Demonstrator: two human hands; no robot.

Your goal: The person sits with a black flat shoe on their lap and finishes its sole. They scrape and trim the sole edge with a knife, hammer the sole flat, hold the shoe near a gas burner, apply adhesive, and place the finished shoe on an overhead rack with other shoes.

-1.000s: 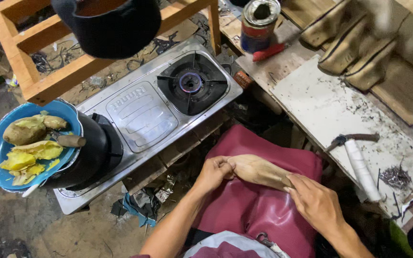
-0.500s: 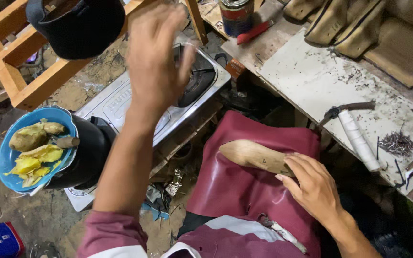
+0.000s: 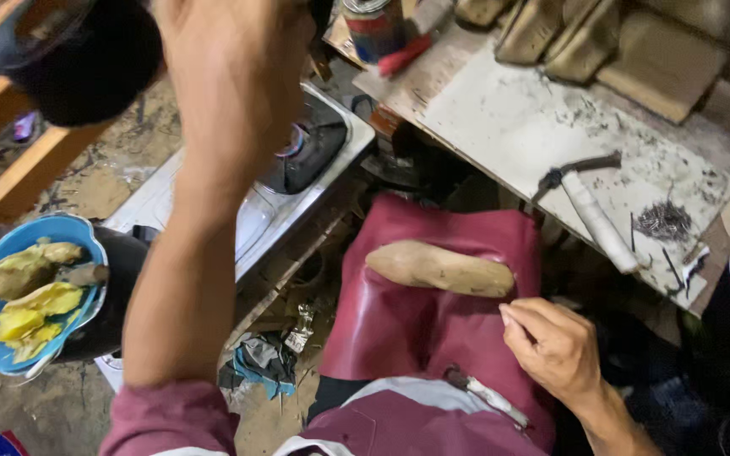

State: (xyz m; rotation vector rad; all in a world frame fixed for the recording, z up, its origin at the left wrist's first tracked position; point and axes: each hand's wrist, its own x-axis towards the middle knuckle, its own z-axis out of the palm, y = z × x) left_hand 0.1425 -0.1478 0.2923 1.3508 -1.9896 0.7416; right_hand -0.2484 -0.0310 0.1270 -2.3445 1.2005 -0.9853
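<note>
My left hand (image 3: 230, 84) was raised near the camera, blurred, so I couldn't tell its fingers' state. My right hand (image 3: 555, 346) rested half-curled, holding nothing, beside the shoe piece (image 3: 439, 268) lying on the maroon leather (image 3: 416, 329) across my lap.

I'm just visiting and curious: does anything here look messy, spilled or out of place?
Yes. Small dark nails lie scattered loose over the white bench top beside the hammer, and crumpled rags and scraps litter the dirt floor below the gas stove.
</note>
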